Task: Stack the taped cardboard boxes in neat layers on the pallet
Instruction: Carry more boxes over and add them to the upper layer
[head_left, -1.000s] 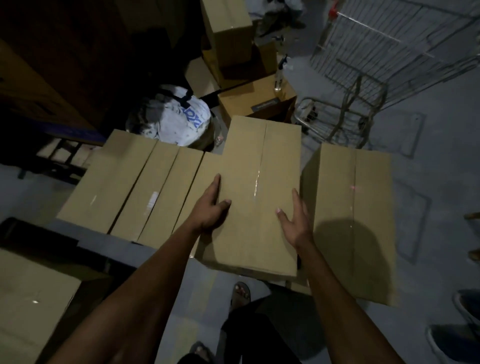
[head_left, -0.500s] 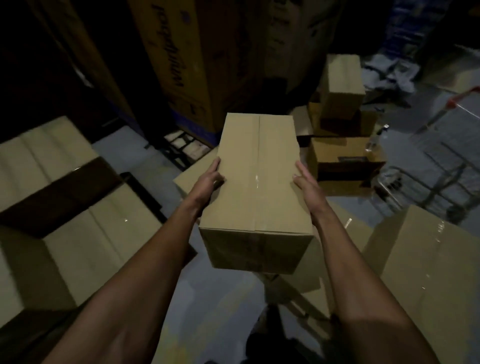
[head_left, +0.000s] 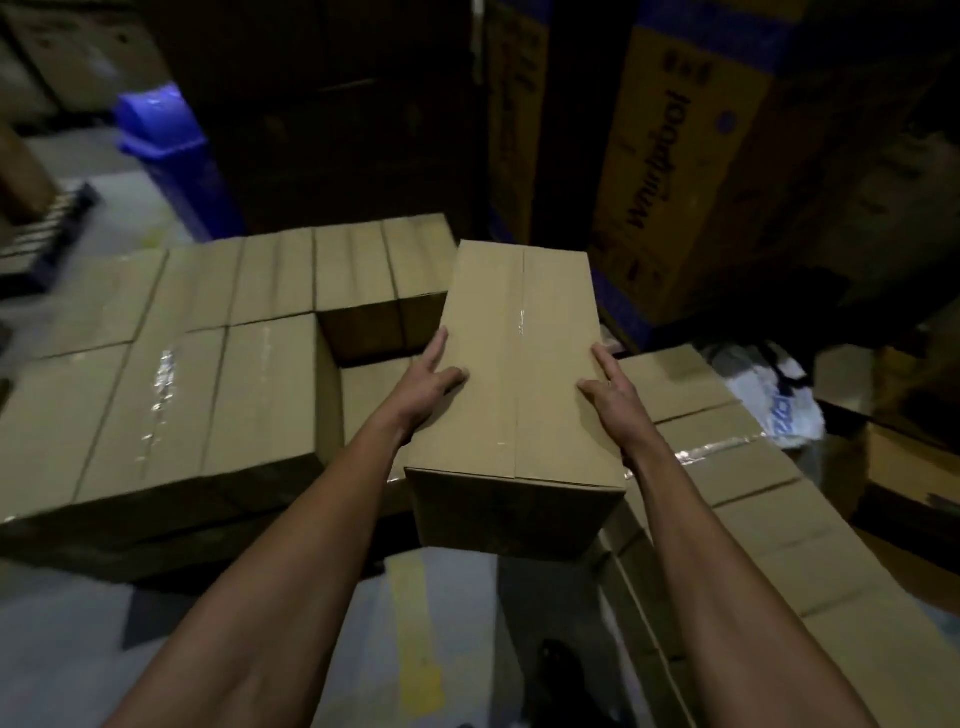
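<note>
I hold a long taped cardboard box (head_left: 519, 374) in the air in front of me, its taped seam running away from me. My left hand (head_left: 423, 382) grips its left side and my right hand (head_left: 610, 395) grips its right side, thumbs on top. To the left stands a stack of taped boxes (head_left: 171, 384) in layers; its upper layer has a gap at the near right, where a lower box (head_left: 369, 389) shows. The pallet under the stack is hidden in shadow.
A row of taped boxes (head_left: 753, 499) lies on the right. Tall printed cartons (head_left: 685, 171) rise behind, with a blue bin (head_left: 166, 140) at the back left. A white bag (head_left: 779, 400) lies at the right. Grey floor (head_left: 104, 649) lies below me, my foot (head_left: 558, 670) on it.
I lifted the box off the floor group and turned left with it. The stack, earlier at my far left, now stands in front of me.
</note>
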